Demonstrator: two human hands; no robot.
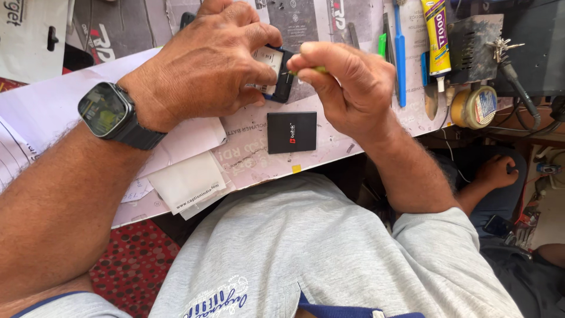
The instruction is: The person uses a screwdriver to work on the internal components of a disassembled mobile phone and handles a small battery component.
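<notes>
Two bare hands met over a paper-covered worktable (247, 156), the biggest thing in view, littered with white sheets and printed packaging. Next in size, the left hand (203, 65), a dark smartwatch (109, 112) on its wrist, curled over a small black phone (276, 73) and clamped it between thumb and fingers, holding it just above the table at the top centre. Facing it, the right hand (347, 82) had its fingers pressed together, pinching a thin green-handled tool (315, 70) whose tip touched the phone's edge. Just below the phone, flat on the paper, lay a square black battery (292, 132), apart from both hands. Farther right stood a blue pry tool (400, 56), a yellow glue tube (436, 38) and a round tin (474, 106).
</notes>
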